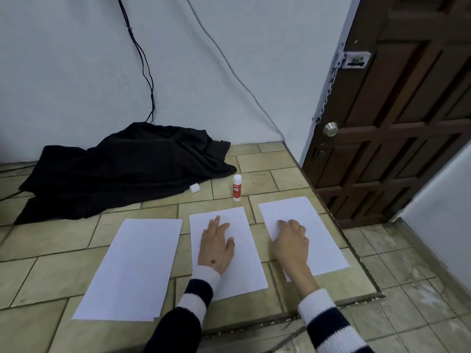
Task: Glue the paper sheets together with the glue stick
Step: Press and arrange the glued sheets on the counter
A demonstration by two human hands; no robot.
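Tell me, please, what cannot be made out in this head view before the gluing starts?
- Glue stick label: too small to read.
- Left paper pile: the sheet count cannot be told; only stacked edges show.
- Paper under the left hand and right hand: covered.
- Floor beneath the black cloth: hidden.
- White cap: small, owner unclear.

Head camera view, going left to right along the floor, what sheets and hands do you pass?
Left paper sheet → left hand flat on the middle paper sheet → right hand resting on the right paper sheet.
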